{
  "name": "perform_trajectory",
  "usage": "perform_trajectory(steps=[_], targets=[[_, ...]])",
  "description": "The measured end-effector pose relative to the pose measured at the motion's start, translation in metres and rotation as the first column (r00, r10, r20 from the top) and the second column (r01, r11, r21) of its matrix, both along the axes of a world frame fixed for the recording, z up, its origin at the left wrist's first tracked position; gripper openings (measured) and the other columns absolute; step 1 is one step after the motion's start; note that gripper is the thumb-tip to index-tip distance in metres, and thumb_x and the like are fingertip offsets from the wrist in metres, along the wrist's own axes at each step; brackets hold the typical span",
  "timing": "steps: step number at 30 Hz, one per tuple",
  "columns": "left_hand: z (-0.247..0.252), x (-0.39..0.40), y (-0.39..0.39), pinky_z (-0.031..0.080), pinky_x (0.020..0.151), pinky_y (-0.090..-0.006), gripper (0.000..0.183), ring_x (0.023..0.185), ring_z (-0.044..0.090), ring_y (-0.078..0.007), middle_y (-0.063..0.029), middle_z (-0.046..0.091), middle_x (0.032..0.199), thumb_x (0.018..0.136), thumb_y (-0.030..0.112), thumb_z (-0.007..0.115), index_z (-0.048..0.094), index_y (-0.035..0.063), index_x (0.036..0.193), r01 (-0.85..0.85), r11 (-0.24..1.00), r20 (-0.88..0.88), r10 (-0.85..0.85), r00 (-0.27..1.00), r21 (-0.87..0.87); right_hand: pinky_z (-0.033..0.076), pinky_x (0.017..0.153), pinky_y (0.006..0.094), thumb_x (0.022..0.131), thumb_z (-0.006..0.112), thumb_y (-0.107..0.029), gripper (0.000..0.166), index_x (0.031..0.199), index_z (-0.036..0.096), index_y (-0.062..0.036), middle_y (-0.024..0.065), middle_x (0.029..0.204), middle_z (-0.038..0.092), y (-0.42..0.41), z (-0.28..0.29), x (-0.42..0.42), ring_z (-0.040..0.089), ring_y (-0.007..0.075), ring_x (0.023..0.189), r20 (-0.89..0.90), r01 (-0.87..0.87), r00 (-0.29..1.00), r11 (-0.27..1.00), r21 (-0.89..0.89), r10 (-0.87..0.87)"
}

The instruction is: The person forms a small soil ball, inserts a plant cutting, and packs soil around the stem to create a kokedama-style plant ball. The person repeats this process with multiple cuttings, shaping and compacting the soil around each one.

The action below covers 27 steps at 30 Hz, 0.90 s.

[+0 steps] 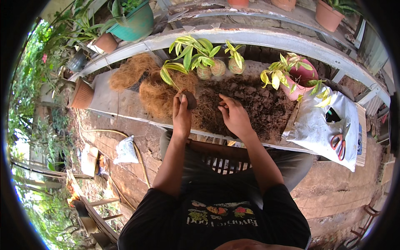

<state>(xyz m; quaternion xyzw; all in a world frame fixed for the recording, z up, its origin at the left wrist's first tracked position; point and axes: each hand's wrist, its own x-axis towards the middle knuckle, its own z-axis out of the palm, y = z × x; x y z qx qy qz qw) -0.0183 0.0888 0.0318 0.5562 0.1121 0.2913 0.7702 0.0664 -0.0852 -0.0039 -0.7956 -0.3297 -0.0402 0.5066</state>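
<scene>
My left hand grips a dark ball of soil with a variegated green-and-yellow plant cutting rising from it. Just to the right, my right hand hovers at the edge of a heap of dark, crumbly soil, fingers slightly apart and holding nothing. Brown coconut fibre lies spread beside and behind the left hand. Beyond the soil sit three string-wrapped balls with similar striped-leaf plants growing from them.
At the right, a pink pot lies tipped near trailing yellow-green leaves. Orange-handled scissors rest on a torn white sack. A brown ribbed pot stands at the table's left end. A metal rail runs behind; a hose crosses the floor.
</scene>
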Motion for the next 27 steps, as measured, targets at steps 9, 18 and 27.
perform_trajectory(steps=[9, 18, 27], targets=[[-0.001, -0.011, -0.019, 0.043, 0.094, -0.0288, 0.041, 0.102, 0.052, -0.0096, -0.0016, 0.055, 0.113, 0.106, 0.032, 0.048, 0.051, 0.0036, 0.136, 0.162, 0.973, -0.019, -0.168, 0.986, -0.162, 0.054, 0.079, 0.0422, 0.087, 0.074, -0.032, 0.041, 0.114, 0.064, -0.0014, 0.0139, 0.102, 0.069, -0.023, 0.036, 0.001, 0.068, 0.0325, 0.094, -0.108, -0.214, 0.968, 0.969, 0.127, 0.228], [0.009, -0.011, -0.041, 0.047, 0.084, -0.0272, 0.042, 0.099, 0.057, -0.0112, -0.0029, 0.059, 0.108, 0.107, 0.037, 0.046, 0.053, 0.0046, 0.132, 0.213, 0.956, -0.189, -0.251, 0.949, -0.203, 0.052, 0.071, 0.0449, 0.085, 0.074, -0.038, 0.039, 0.093, 0.061, -0.0016, 0.0133, 0.090, 0.067, -0.024, 0.048, -0.016, 0.066, 0.0369, 0.085, 0.061, -0.323, 0.941, 0.936, -0.136, 0.334], [0.014, -0.009, -0.039, 0.047, 0.082, -0.0275, 0.040, 0.089, 0.053, -0.0110, -0.0011, 0.056, 0.103, 0.105, 0.036, 0.051, 0.053, 0.0054, 0.130, 0.094, 0.980, -0.198, -0.129, 0.972, -0.176, 0.050, 0.069, 0.0494, 0.096, 0.059, -0.021, 0.022, 0.087, 0.058, -0.0014, 0.0193, 0.081, 0.064, -0.011, 0.032, -0.020, 0.062, 0.0407, 0.079, 0.105, -0.377, 0.922, 0.926, 0.032, 0.372]])
